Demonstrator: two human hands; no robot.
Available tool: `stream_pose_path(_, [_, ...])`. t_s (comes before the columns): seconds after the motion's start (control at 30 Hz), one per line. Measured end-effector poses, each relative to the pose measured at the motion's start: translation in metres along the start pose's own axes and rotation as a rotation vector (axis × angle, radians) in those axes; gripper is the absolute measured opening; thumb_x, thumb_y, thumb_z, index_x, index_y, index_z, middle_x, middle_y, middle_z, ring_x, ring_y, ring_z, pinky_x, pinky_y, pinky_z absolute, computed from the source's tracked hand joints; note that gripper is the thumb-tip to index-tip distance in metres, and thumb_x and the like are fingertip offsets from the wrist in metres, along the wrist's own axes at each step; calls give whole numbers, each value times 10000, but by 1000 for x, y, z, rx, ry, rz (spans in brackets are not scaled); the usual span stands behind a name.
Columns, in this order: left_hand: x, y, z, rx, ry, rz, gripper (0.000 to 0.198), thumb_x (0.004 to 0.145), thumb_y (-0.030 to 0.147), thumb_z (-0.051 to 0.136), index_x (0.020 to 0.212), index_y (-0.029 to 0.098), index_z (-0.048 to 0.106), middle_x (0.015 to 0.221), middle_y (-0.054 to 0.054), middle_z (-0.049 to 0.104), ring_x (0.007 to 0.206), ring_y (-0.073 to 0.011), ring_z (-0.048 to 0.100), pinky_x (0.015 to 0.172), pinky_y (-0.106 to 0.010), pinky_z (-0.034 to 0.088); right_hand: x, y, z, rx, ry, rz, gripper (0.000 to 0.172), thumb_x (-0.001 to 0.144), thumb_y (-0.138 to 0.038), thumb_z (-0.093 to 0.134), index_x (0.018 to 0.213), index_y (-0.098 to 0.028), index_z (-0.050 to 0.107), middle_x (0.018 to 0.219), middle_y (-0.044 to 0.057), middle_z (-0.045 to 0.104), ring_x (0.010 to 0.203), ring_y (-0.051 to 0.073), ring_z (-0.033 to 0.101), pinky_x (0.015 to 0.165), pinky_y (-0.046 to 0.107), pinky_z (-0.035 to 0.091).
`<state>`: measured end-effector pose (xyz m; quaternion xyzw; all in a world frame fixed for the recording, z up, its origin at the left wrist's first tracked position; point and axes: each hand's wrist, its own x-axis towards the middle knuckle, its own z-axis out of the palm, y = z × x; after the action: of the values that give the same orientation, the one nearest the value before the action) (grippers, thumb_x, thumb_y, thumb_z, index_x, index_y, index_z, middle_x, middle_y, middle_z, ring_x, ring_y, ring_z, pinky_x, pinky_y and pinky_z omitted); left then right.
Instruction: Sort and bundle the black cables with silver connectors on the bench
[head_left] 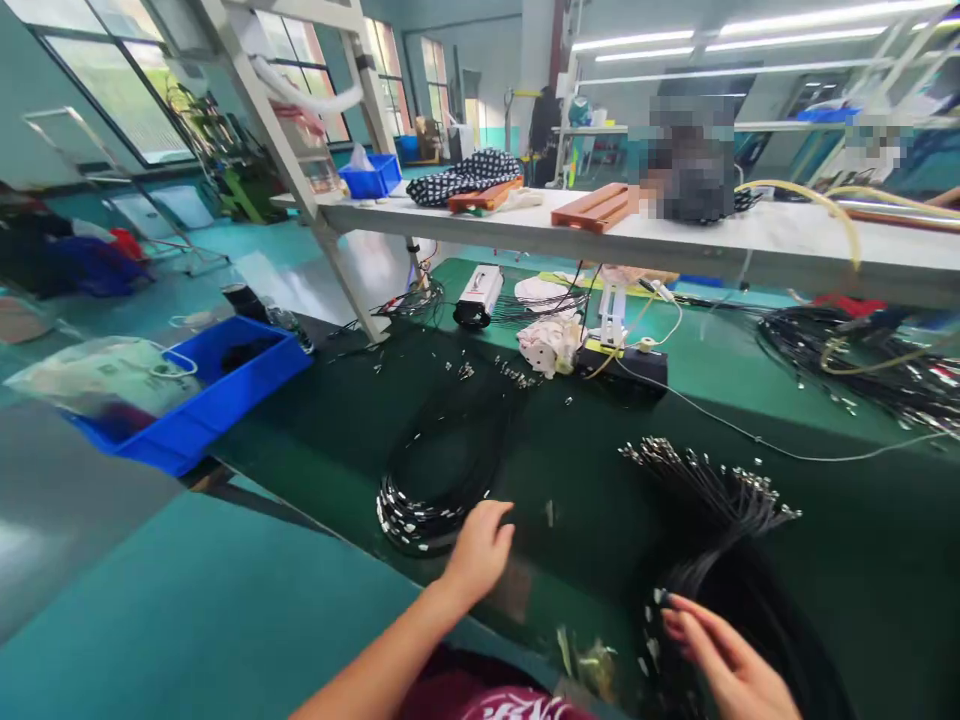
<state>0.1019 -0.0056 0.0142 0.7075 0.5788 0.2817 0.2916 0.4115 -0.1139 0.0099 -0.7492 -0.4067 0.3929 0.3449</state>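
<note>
My left hand [480,548] is beside a looped bundle of thin black cables [405,525] with white tags. Its thumb and fingers are apart, and nothing shows between them. At the lower right, my right hand [724,650] pinches the pale-tipped end of a black cable [660,597]. That end lies at the edge of a second, thicker bundle of black cables [712,550]. Metal connectors [742,490] fan out at the top of this bundle. The lower part of the bundle is partly hidden by my right hand.
The dark green table [315,420] carries a white-and-black device [480,295], a crumpled cloth [551,345] and a black box [626,370]. A blue bin [202,410] stands at left. More cables [847,360] lie right. A shelf [480,225] crosses above; a person is behind it.
</note>
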Motion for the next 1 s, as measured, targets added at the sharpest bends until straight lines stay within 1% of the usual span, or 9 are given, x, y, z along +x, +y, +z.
stream_pose_path(0.1, [-21,-102,-73,8,147,-280,272,782,252,410,1003,180,552,1009,-86,583,942,-199,562,829,-361,474,-3,-27,94,117,-108,40,451,675,-589,567,881,-206,686,860,84,654,784,265,618,629,321,518])
stream_pose_path(0.17, [-23,-157,-118,47,206,-398,274,764,291,424,967,164,557,955,-93,589,865,-203,583,767,-347,495,3,-48,152,151,-134,64,470,690,-582,544,872,-171,683,807,90,655,730,248,623,595,306,508])
stream_pose_path(0.27, [1,-202,-168,164,211,-450,305,761,337,447,965,136,551,894,-94,593,804,-199,590,777,-334,484,14,-73,217,98,-115,80,470,698,-568,522,845,-148,675,762,88,652,677,232,619,556,293,481])
stream_pose_path(0.37, [38,-206,-186,286,128,-401,359,785,373,456,1025,121,541,931,-109,589,838,-218,578,811,-355,462,17,-85,257,-127,-83,115,417,737,-540,489,809,-167,661,768,70,651,698,222,611,571,286,451])
stream_pose_path(0.47, [54,-190,-178,324,-71,-22,302,842,316,408,1058,161,551,1031,-99,571,990,-218,516,921,-354,384,11,-90,281,-308,-39,176,360,773,-498,496,834,-172,636,773,69,646,720,219,602,602,288,422])
stream_pose_path(0.53, [48,-180,-168,288,-288,275,274,861,255,387,1070,195,554,1060,-76,567,1036,-194,484,949,-329,352,7,-94,292,-337,-8,211,312,772,-467,529,814,-172,623,742,66,639,702,220,595,606,290,406])
stream_pose_path(0.6, [38,-175,-158,255,-472,419,268,842,218,440,1090,217,543,1087,-61,555,1064,-184,464,962,-319,331,6,-96,301,-328,1,231,241,760,-416,567,738,-180,612,704,55,630,686,215,587,606,285,393])
stream_pose_path(0.77, [40,-180,-143,393,-647,404,239,779,182,544,1017,183,557,986,-78,557,962,-217,483,875,-358,356,15,-91,317,-189,0,325,159,729,-299,599,634,-174,575,578,29,595,585,179,569,553,253,390])
stream_pose_path(1.0, [76,-172,-148,437,-754,501,173,808,210,485,898,155,622,858,-86,577,863,-215,500,789,-324,375,8,-76,312,187,144,420,216,751,-321,540,878,-146,534,736,60,623,566,149,584,481,218,427])
